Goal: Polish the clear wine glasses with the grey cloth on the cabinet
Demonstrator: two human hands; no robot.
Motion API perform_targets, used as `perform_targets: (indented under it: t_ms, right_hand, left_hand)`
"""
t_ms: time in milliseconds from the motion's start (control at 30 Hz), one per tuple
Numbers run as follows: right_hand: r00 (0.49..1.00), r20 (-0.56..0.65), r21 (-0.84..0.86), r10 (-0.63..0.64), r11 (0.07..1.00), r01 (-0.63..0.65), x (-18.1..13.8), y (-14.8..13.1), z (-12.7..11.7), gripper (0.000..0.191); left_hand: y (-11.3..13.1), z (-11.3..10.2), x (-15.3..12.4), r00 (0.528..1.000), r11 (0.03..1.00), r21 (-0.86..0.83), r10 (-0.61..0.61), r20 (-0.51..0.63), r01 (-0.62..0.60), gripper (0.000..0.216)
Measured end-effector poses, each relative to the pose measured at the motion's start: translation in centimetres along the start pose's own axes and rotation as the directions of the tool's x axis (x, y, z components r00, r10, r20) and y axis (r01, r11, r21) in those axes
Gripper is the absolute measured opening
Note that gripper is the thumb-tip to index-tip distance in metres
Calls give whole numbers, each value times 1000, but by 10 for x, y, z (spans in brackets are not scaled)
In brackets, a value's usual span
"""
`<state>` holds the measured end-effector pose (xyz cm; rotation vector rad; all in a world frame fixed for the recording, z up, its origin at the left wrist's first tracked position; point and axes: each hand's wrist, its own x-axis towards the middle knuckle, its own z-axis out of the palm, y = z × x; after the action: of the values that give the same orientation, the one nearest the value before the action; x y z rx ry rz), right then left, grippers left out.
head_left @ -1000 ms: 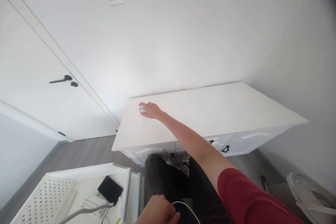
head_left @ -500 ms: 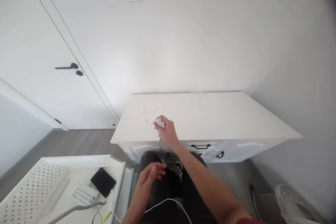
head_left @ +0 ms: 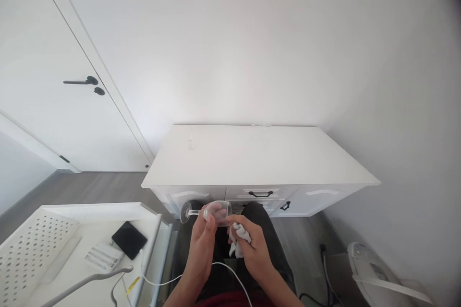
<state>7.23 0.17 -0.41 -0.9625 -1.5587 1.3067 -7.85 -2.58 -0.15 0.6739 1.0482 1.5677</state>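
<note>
A clear stemmed wine glass (head_left: 224, 208) lies sideways above my lap, its bowl pointing right and its round foot to the left. The fingers of my left hand (head_left: 203, 237) are wrapped round the bowl from below. A crumpled white cloth (head_left: 240, 234) is bunched in my right hand (head_left: 254, 249), which is close to the rim of the glass; whether the cloth touches the glass I cannot tell. Beyond both hands stands a white cabinet (head_left: 230, 158) with another clear glass object (head_left: 190, 141), faint against its top, at the left.
Faint clear items (head_left: 261, 126) stand at the cabinet's back edge. To the left a white cart (head_left: 97, 211) holds a black flat device (head_left: 128, 240) and a white pack (head_left: 104, 256). A white cable (head_left: 234, 276) crosses my lap. A white appliance (head_left: 374, 268) stands at lower right.
My right hand has come back from the cabinet top with the cloth. The wine glass is now in my left hand, which was empty and has moved slightly forward.
</note>
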Motion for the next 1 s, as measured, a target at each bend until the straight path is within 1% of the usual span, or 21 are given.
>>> perform_targets:
  t_ms: [67, 100, 133, 200, 267, 333, 367, 433, 467, 533, 567, 600, 633, 700, 767, 800, 867, 900, 933, 967, 1000]
  right_hand:
    - [981, -147, 21, 125, 992, -123, -8, 2, -14, 29]
    - [967, -196, 42, 165, 986, -159, -11, 2, -21, 34]
    - [961, -206, 73, 187, 982, -175, -13, 2, -28, 40]
    - [976, -122, 144, 183, 976, -165, -14, 1, -41, 48]
    - [986, -48, 144, 159, 978, -151, -13, -2, -50, 47]
    - [989, -62, 74, 132, 989, -128, -12, -5, -55, 46]
    - [989, -97, 28, 110, 994, -108, -12, -6, -56, 44]
    - [987, -159, -73, 11, 997, -23, -12, -8, -57, 29]
    - [982, -173, -134, -72, 990, 49, -13, -9, -57, 20]
    - [951, -170, -240, -257, 947, 213, -15, -11, -57, 9]
    - [932, -151, -260, -328, 923, 283, -16, -11, -58, 8]
    - [920, -118, -261, -373, 906, 333, -17, -11, -58, 12]
    - [918, -72, -257, -391, 896, 361, -19, -10, -59, 18]
    - [923, 66, -261, -380, 886, 383, -22, -9, -60, 33]
    - [907, 229, -279, -354, 868, 410, -24, -9, -63, 49]
    - [893, 290, -287, -344, 859, 424, -25, -9, -64, 54]
    - [878, 354, -282, -323, 858, 429, -29, -12, -66, 58]
    - [886, 355, -259, -297, 880, 399, -31, -13, -67, 57]
    - [906, 340, -212, -252, 918, 335, -34, -14, -67, 55]
    - [927, 324, -126, -187, 963, 238, -38, -14, -67, 53]
    - [944, 312, 8, -111, 993, 114, -42, -13, -67, 52]
  left_hand:
    - [-1, 7, -2, 997, 994, 81, 71, 31, -73, 44]
    - [0, 12, -2, 995, 988, 121, 86, 51, -92, 42]
    - [0, 17, -2, 994, 984, 151, 86, 73, -97, 40]
    - [2, 27, -2, 990, 983, 166, 60, 125, -80, 38]
    - [0, 36, -3, 987, 986, 152, 42, 155, -65, 38]
    - [-4, 42, -5, 989, 988, 138, 43, 139, -63, 40]
    - [-6, 43, -6, 992, 988, 139, 45, 120, -61, 42]
    - [-10, 43, -11, 995, 987, 150, 45, 88, -58, 46]
    - [-10, 44, -14, 996, 986, 158, 47, 79, -59, 48]
    - [-9, 45, -20, 997, 984, 167, 55, 60, -64, 49]
    - [-7, 46, -23, 997, 983, 167, 66, 48, -74, 49]
    - [-4, 48, -25, 996, 982, 166, 84, 30, -88, 49]
    - [-2, 50, -27, 995, 981, 165, 104, 5, -104, 49]
    - [2, 54, -31, 991, 978, 170, 128, -31, -121, 50]
    - [1, 57, -33, 994, 977, 185, 109, -22, -103, 52]
    - [0, 59, -33, 996, 977, 194, 90, -4, -88, 55]
    - [-4, 60, -34, 997, 975, 209, 65, 35, -71, 58]
    - [-6, 61, -35, 997, 974, 213, 64, 49, -73, 58]
    - [-7, 60, -35, 995, 973, 214, 69, 74, -84, 58]
    - [-7, 59, -35, 990, 973, 206, 76, 120, -100, 58]
    - [-5, 57, -36, 979, 976, 184, 85, 183, -119, 59]
